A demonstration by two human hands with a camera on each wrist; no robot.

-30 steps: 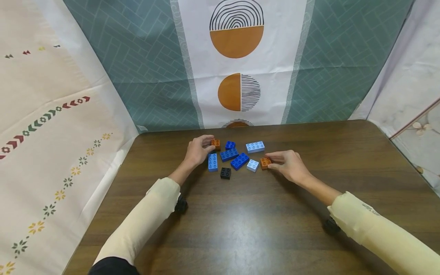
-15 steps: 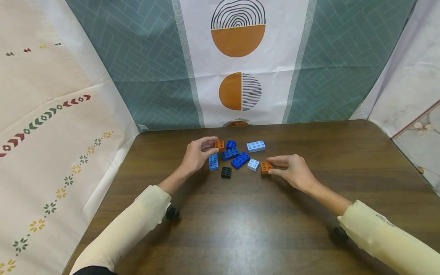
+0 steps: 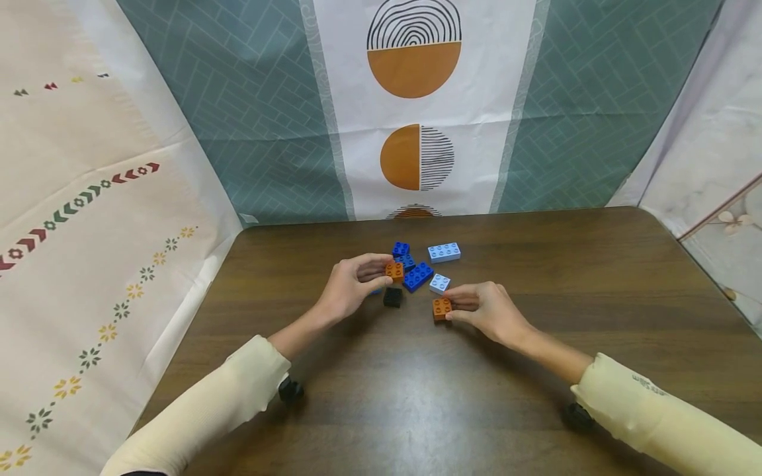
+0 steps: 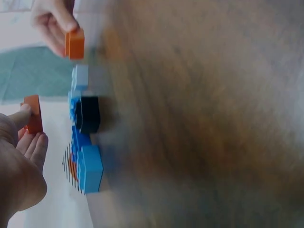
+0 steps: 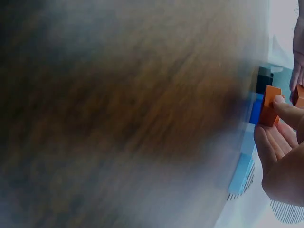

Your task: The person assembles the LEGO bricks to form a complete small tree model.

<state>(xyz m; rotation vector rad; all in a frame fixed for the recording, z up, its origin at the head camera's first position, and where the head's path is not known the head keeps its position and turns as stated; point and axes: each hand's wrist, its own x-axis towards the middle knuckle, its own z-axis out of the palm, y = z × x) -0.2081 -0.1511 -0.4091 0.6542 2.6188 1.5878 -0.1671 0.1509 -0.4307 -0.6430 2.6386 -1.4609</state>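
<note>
We list: one orange brick [image 3: 395, 272], raised near the black brick [image 3: 393, 298], pinched in the left hand [image 3: 354, 289]; a second orange brick [image 3: 441, 309], near the small pale-blue brick [image 3: 440, 283], pinched in the right hand [image 3: 495, 314]. We find both grips closed about their bricks.

Each forearm is covered by a long fabric sleeve. The left sleeve [image 3: 202, 406] is cream, turning pale yellow toward its loose, slightly flared cuff [image 3: 258, 370]. A black edge [image 3: 144, 473] borders its elbow end. The right sleeve [image 3: 667, 406] is pale yellow, with a creased cuff [image 3: 595, 387] and a small dark printed marking [image 3: 649, 385], too small to read. A compact black unit protrudes beneath each cuff: left unit [image 3: 291, 390], right unit [image 3: 576, 416]. The left grip [image 3: 360, 287] and right grip [image 3: 491, 314] are bare.
</note>
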